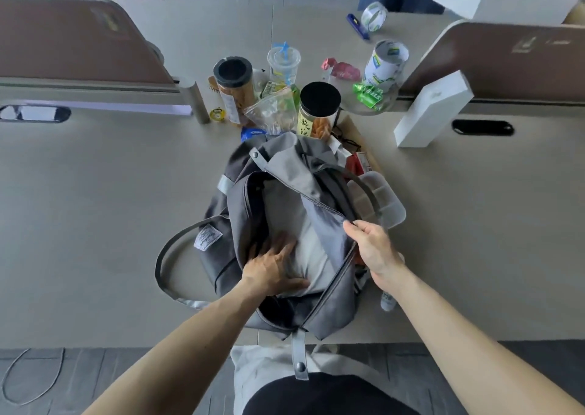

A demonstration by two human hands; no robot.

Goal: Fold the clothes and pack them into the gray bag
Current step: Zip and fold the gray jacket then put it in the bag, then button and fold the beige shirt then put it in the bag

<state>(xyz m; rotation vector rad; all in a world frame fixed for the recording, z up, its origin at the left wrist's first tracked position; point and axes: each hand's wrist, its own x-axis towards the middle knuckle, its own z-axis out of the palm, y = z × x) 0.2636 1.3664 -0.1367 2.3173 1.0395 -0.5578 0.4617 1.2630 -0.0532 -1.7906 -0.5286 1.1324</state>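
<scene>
The gray bag (221, 256) lies unzipped on the desk in front of me, its mouth open towards me. A folded light gray garment (294, 224) lies inside it. My left hand (272, 269) is inside the opening, fingers spread flat and pressing on the garment's near end. My right hand (373, 247) pinches the bag's right zipper edge and holds that flap lifted up and away. One of the bag's dark handles loops out to the left on the desk.
Behind the bag stand two black-lidded snack jars (318, 107), a plastic cup (283, 63), snack packets and a white can (384, 63). A clear compartment box (386, 199) sits right of the bag, a white box (433, 107) farther right. Brown desk dividers flank the back.
</scene>
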